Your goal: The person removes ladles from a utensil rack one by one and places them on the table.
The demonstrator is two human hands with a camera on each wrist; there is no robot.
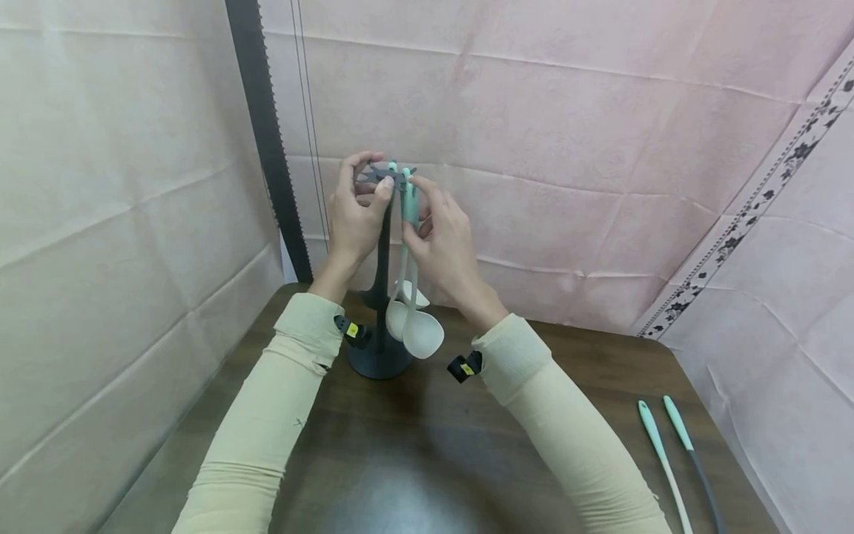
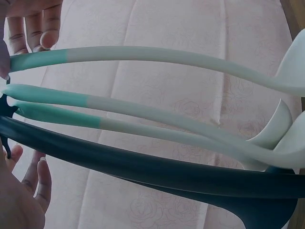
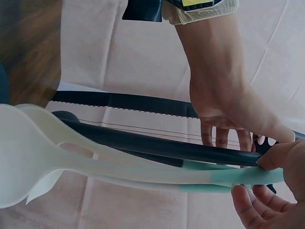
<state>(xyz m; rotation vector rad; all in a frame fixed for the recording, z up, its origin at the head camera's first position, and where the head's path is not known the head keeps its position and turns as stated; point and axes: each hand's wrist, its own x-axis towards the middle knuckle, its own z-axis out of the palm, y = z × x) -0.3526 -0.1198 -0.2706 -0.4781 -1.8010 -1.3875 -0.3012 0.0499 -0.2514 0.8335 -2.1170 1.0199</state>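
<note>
A dark utensil stand (image 1: 383, 252) with a round base stands near the table's back edge. My left hand (image 1: 356, 219) grips its hooked top, thumb in front and fingers behind. At the upper right of the stand, my right hand (image 1: 443, 237) pinches the teal handle of a large white spoon (image 1: 423, 335) near its end, close to the hooks. The bowl of this spoon hangs down beside the pole. Two more white utensils with teal handles (image 2: 138, 107) hang from the stand behind it, their heads partly covered in the head view.
On the right side of the brown wooden table (image 1: 373, 475) lie two teal-handled utensils, one with a white shaft (image 1: 657, 437), the other with a dark grey shaft (image 1: 700, 475). Their heads are out of frame. Pale cloth (image 1: 534, 148) hangs close behind the stand and along both sides.
</note>
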